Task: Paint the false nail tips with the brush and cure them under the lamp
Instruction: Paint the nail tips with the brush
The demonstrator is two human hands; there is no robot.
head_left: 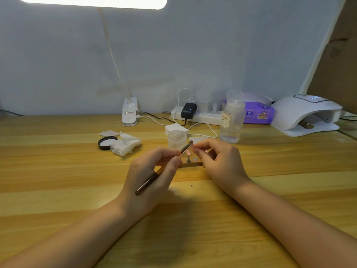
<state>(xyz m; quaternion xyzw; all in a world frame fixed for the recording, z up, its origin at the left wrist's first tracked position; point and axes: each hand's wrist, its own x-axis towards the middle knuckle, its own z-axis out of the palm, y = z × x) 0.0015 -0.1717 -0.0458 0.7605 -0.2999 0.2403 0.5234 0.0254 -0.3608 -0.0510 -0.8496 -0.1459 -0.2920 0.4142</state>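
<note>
Painting step, lamp (pixel 307 115) not yet used, at 2 o'clock on the table. Left hand (pixel 148 175) curls round the brush (pixel 164 168), shaft running to 1 o'clock. Right hand (pixel 218 159) pinches the brush's far end, likely wiping or shaping the bristles. Tips (pixel 187 152) stand on a holder (pixel 190 163) just below, between the hands. Next: a steady stroke on a tip.

Table (pixel 58 171): yellow wood with pale grain stripes. Brush (pixel 148 181): dark brown handle, amber nearer the tip; nail tip (pixel 187 152) on stand: pink. Lamp (pixel 307 115) white, tissue pack (pixel 258 113) purple with cartoon print, lid (pixel 105 143) black, adapter (pixel 188 110) black.
</note>
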